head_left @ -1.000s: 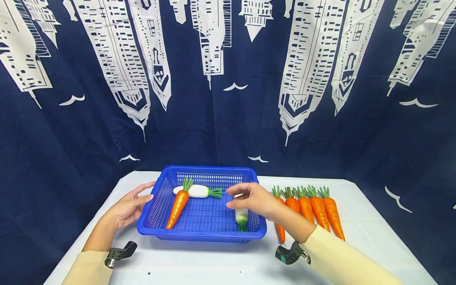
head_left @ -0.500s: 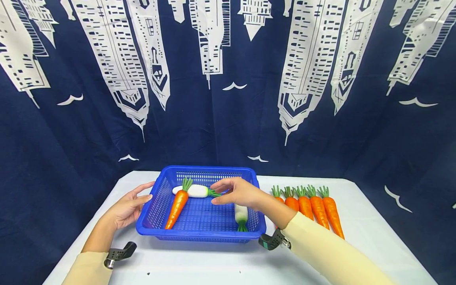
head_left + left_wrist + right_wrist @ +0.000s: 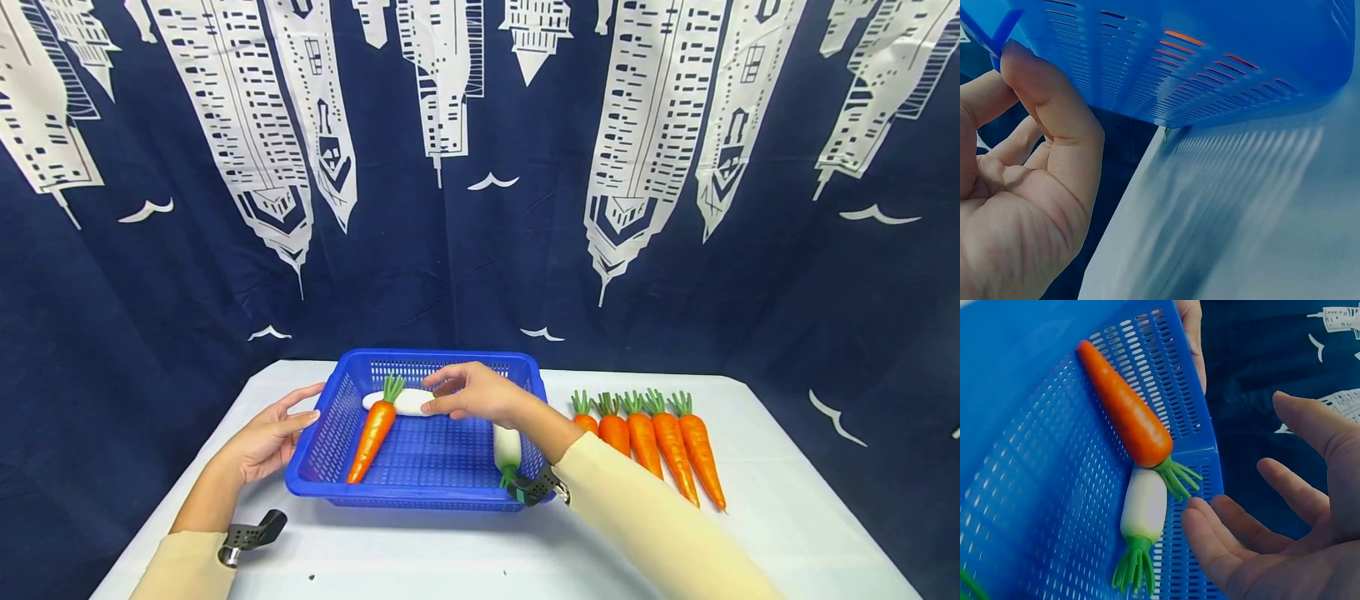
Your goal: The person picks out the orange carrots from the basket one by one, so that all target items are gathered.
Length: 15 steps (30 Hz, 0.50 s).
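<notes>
A blue plastic basket (image 3: 442, 492) stands on the table. My left hand (image 3: 268, 437) holds its left rim, thumb and fingertips meeting the rim (image 3: 1002, 39) in the left wrist view. Over the basket's back half hovers my right hand (image 3: 476, 393), fingers loosely bent, nothing held. Inside, an orange carrot (image 3: 372, 440) lies on the left with its green top over a white radish (image 3: 405, 403); in the head view the right hand hides that radish's leaves. In the right wrist view the fingers are near the radish (image 3: 1144, 506), apart from it. Another white radish (image 3: 507, 450) lies at the right side.
Several carrots (image 3: 642, 433) lie in a row on the white table (image 3: 780, 467) right of the basket, partly behind the right forearm. A dark blue curtain (image 3: 450, 267) with white buildings hangs behind the table.
My right hand has moved left across the basket, from above the right radish to the back radish's leafy end. The left hand has kept its place at the rim.
</notes>
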{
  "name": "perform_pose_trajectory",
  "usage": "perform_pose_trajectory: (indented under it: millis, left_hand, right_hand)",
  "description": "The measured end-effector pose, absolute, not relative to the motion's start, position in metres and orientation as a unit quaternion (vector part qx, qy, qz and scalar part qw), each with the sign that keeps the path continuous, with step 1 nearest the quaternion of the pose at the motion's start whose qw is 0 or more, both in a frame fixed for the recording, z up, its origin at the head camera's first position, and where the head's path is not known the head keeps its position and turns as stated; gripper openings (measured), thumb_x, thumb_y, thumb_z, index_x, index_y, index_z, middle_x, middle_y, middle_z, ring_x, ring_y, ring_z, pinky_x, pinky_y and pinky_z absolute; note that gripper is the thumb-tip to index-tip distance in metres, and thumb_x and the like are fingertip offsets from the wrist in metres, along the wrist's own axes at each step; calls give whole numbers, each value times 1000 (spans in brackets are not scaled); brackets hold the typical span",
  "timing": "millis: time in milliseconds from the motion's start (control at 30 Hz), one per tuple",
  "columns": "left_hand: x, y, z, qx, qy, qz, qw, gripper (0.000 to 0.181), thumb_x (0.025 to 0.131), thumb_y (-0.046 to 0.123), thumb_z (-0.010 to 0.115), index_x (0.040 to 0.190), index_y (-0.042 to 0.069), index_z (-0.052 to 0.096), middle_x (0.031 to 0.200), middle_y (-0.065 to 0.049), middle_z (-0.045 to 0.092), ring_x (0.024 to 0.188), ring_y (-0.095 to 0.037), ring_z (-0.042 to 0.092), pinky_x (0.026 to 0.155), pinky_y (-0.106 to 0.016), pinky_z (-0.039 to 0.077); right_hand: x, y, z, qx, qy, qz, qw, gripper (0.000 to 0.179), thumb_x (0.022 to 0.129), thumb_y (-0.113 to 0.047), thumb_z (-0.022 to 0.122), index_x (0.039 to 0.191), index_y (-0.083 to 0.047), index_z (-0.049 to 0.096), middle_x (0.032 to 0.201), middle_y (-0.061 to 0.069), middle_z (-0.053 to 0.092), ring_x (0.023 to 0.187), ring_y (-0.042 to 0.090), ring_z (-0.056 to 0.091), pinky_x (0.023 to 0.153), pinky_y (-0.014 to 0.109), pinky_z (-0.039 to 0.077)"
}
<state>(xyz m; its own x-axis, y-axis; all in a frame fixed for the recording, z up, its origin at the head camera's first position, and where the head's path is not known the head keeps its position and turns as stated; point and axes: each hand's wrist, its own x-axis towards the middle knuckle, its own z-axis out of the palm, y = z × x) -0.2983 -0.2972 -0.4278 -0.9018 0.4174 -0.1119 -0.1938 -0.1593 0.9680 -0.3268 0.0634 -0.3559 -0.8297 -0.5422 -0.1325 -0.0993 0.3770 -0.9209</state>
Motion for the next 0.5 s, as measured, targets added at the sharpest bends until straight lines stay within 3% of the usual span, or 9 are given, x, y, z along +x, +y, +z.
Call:
perform_pose_trajectory:
  millis: [100, 300, 500]
  left_hand:
    - [-299, -297, -428, 86, 619, 755, 201, 58, 109, 13, 49, 159, 20, 20, 108, 0, 75, 91, -15, 76, 84, -35, 64]
    - [-299, -296, -429, 81, 622, 753, 197, 60, 109, 13, 48, 160, 19, 18, 107, 0, 75, 89, -15, 76, 83, -35, 64]
    - [-300, -297, -431, 90, 619, 754, 200, 57, 109, 13, 48, 158, 20, 21, 106, 0, 76, 89, -16, 77, 83, -34, 64]
  right_hand:
    - [-330, 56, -357, -189, 794, -535, 218, 42, 89, -23, 80, 128, -11, 69, 120, 11, 72, 102, 26, 71, 98, 45, 60]
    - [-336, 42, -360, -168, 785, -555, 219, 44, 90, -21, 79, 130, -7, 68, 118, 10, 72, 114, 42, 68, 96, 44, 61]
    - [-341, 30, -365, -146, 775, -573, 222, 48, 89, -20, 81, 132, -5, 66, 121, 12, 70, 109, 38, 69, 98, 46, 60]
